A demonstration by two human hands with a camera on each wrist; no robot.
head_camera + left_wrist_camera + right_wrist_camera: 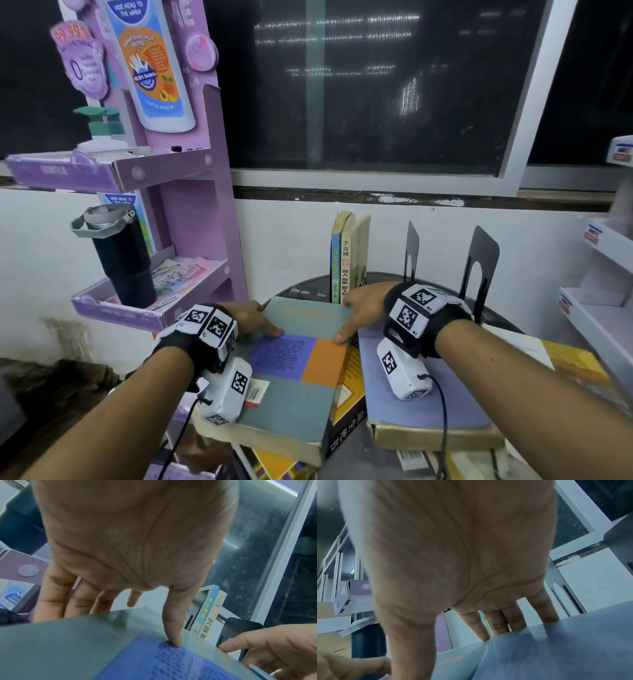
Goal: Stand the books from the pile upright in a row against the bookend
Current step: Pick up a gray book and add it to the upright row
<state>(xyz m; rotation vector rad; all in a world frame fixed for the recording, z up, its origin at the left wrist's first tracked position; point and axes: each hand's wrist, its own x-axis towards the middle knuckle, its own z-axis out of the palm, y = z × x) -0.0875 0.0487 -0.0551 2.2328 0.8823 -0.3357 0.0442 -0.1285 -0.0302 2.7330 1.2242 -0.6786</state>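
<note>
Early in the job, by the look of it: three books (347, 255) already upright at the back of the round table (507, 323), though whether pressed against a bookend cannot be told from the head view; two black bookends (481, 263) standing free to their right. Still flat: a grey, purple and orange book (291, 370) on top of the near pile, a lavender book (421, 407) just beside it, a black-and-yellow one (347, 404) beneath, plus more edges lower down, too hidden to count. Left hand (251, 320) and right hand (363, 310) clasping the far corners of the top book, thumbs on the cover, fingers (56, 595) reaching over the edges. Probably about to lift and tip it upright. Most of the pile left to go
</note>
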